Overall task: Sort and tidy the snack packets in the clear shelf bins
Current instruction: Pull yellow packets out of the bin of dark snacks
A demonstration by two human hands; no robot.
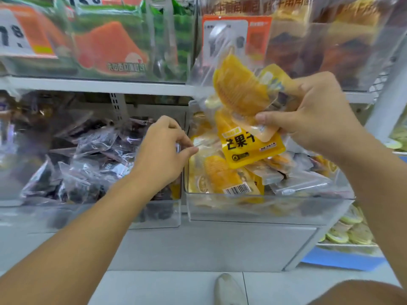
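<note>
Our right-hand fingers grip several yellow mango packets above the clear plastic bin; left fingers pinch another packet's edge. We should stack them flat.

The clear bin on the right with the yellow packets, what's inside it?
The clear bin holds a loose pile of yellow mango packets, one showing a barcode, plus a few darker packets toward the right. Anything lower or further back is covered by the pile and the right hand.

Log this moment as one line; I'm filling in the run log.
left hand: pinches packet edge | right hand: holds yellow packets | bin: mixed yellow and dark packets | stage: sorting
</note>
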